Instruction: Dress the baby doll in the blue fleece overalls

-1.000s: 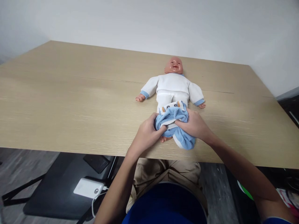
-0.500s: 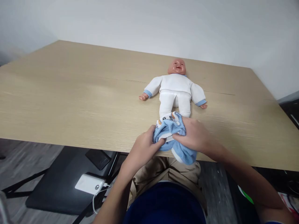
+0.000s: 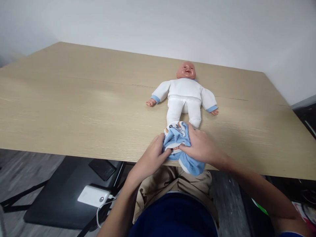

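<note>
A baby doll (image 3: 184, 88) lies on its back, head away from me, in a white top with blue cuffs and white legs. Bunched around its lower leg at the table's front edge are light-blue terry baby pants (image 3: 175, 134) with white trim and a printed figure. My left hand (image 3: 153, 157) pinches the left side of a white-edged opening. My right hand (image 3: 201, 147) grips the same opening from the right, thumb on the trim. Toes of a doll foot (image 3: 175, 148) show between my thumbs. The other foot is hidden.
The wooden table (image 3: 98, 98) reaches back to a white wall. Below its front edge at left, a black folding chair (image 3: 56, 191) bears a white power bank (image 3: 93, 195) with a cable and a dark phone (image 3: 102, 168).
The opening of the pants has been drawn back over the foot, so the toes now show. Both hands have shifted slightly, still gripping the cloth.
</note>
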`<state>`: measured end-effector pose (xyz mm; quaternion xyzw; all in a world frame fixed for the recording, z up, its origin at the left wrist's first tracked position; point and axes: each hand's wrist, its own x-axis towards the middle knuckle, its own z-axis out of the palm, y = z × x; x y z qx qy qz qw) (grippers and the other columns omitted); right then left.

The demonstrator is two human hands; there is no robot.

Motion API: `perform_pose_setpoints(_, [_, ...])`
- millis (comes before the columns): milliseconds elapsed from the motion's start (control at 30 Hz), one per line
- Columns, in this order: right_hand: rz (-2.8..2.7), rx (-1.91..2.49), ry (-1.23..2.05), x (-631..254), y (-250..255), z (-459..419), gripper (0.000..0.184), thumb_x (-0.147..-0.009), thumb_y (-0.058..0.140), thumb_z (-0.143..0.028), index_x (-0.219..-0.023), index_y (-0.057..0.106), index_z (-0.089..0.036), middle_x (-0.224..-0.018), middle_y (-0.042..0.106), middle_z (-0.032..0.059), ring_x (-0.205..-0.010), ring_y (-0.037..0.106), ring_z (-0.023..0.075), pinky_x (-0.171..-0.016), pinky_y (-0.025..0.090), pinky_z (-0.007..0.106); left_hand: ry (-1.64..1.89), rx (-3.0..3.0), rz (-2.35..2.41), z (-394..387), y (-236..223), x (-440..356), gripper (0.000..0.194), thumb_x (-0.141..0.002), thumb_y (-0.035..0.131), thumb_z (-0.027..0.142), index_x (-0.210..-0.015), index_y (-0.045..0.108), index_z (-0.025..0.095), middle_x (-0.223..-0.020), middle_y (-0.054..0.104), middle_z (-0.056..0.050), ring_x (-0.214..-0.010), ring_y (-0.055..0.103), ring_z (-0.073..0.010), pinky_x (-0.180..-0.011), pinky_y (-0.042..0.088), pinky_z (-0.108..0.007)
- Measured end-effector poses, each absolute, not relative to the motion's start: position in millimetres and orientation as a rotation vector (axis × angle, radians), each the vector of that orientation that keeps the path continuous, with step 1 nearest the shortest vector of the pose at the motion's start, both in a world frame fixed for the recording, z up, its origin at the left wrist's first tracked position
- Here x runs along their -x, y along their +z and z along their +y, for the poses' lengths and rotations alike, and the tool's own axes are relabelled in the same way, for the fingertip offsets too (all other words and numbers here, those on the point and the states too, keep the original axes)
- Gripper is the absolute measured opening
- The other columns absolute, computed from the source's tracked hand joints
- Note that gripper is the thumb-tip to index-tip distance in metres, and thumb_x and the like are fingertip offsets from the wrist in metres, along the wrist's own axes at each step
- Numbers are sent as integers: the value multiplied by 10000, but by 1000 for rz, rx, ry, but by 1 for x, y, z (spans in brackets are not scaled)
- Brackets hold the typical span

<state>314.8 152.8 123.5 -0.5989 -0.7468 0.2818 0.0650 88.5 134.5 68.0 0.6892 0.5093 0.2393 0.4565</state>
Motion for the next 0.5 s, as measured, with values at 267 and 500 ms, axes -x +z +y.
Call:
perform_pose_setpoints(267, [-1920,1540,1031,-332,111,161,639,-841,884,-399,-1422,670,-239,-1216,868,107,-1135,825,396,-943,624,496,1023,-1561,1238,140,66,-95,278,-1044,645,315,-1292,555,228,-1268,700,-82,-1192,668,-269,-1083,540,-390])
perform_pose_setpoints(500, [-2009,1270,837,-343,101,199,287,-811,857,-372,-1027,727,-234,-1030,843,59,-984,792,326,-948,624,469,1121,-1640,1229,169,63,-93,175,-1094,572,310,-1242,586,217,-1250,726,-90,-1179,678,-256,-1096,538,-380])
